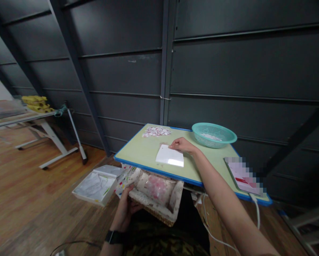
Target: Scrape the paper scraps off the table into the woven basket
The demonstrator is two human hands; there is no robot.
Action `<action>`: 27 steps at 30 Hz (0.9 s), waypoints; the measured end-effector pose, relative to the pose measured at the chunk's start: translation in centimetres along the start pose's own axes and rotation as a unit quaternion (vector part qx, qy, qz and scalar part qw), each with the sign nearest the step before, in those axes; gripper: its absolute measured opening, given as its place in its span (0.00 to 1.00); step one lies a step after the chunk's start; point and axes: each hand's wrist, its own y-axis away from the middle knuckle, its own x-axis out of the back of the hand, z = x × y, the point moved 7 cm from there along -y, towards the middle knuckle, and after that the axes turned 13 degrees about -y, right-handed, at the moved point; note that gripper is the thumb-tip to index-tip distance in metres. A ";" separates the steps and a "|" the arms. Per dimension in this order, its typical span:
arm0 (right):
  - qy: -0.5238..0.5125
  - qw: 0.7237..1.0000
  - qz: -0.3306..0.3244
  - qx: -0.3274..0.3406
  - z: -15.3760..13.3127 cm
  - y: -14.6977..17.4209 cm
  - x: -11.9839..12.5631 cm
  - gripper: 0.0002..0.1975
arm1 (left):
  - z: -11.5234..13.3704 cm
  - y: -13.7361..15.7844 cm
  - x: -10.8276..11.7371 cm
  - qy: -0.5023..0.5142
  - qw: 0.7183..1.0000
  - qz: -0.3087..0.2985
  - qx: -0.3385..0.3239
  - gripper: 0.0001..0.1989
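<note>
My right hand point(182, 145) pinches the upper edge of a white card point(170, 155) on the pale yellow table point(138, 151) with a blue rim. Glare shows on the card's lower corner. Below the table's front edge, my left hand point(127, 202) grips the left side of a lined basket point(156, 202), its fingers partly hidden under it. Inside the basket lies something pink and white in what looks like clear plastic; I cannot make out what. A pile of small white and reddish pieces point(157, 132) lies at the table's far left.
A turquoise mesh basket point(215, 136) with white pieces stands at the back right. A tablet point(243, 177) with a white cable point(256, 209) lies on the right. On the floor at left sits an open white box point(96, 186). Another table point(42, 116) holds yellow items point(37, 104).
</note>
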 end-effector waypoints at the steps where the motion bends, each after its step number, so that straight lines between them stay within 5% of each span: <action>1: 0.000 1.000 -0.010 0.002 0.1 -0.1 -0.2 0.23 | 0.0 -0.1 0.1 -0.003 1.000 -0.002 0.001 0.17; 8: -0.009 0.999 -0.030 0.003 0.5 -0.3 -0.4 0.24 | -0.1 -0.1 0.3 -0.014 1.000 0.004 -0.002 0.14; 18: -0.076 0.983 -0.164 -0.022 1.0 0.1 -5.0 0.24 | -0.1 -0.2 0.3 -0.013 1.000 -0.003 -0.005 0.16; 20: -0.107 0.989 -0.105 0.002 0.8 -0.3 -4.0 0.25 | -0.2 -0.3 0.3 -0.011 1.000 -0.002 -0.006 0.17; 23: -0.100 0.989 0.082 0.066 0.2 -0.8 -0.2 0.26 | -0.4 -0.6 0.4 -0.005 1.000 0.007 -0.002 0.17; 27: 0.056 0.945 0.288 0.142 -1.2 0.3 4.3 0.25 | -0.6 -0.8 0.4 0.002 1.000 0.009 0.000 0.16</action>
